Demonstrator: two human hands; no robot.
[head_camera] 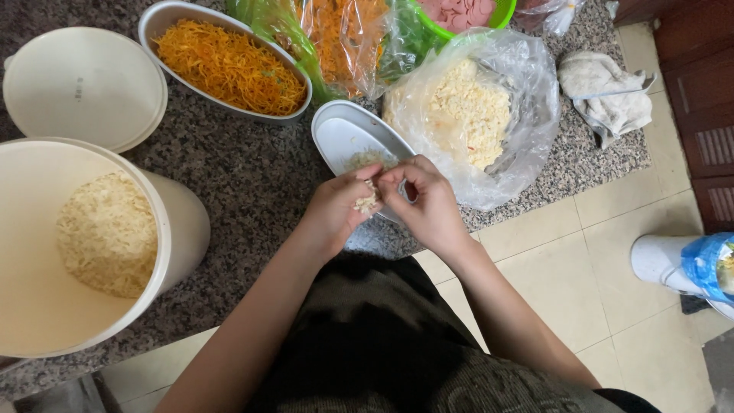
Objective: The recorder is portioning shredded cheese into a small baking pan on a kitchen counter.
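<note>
My left hand (334,208) and my right hand (425,199) meet over the near end of a white oval dish (336,138) and together pinch a small clump of pale crumbly food (367,202). A little of the same pale food lies in the dish. Just right of my hands a clear plastic bag (527,115) holds a large heap of pale crumbled food (470,107).
A big cream bucket (180,229) with pale shredded food stands at the left, its lid (80,84) behind it. An oval dish of orange shreds (229,65), bags and a green bowl (501,15) line the back. A cloth (608,95) lies right. The granite counter (245,168) edge runs below my hands.
</note>
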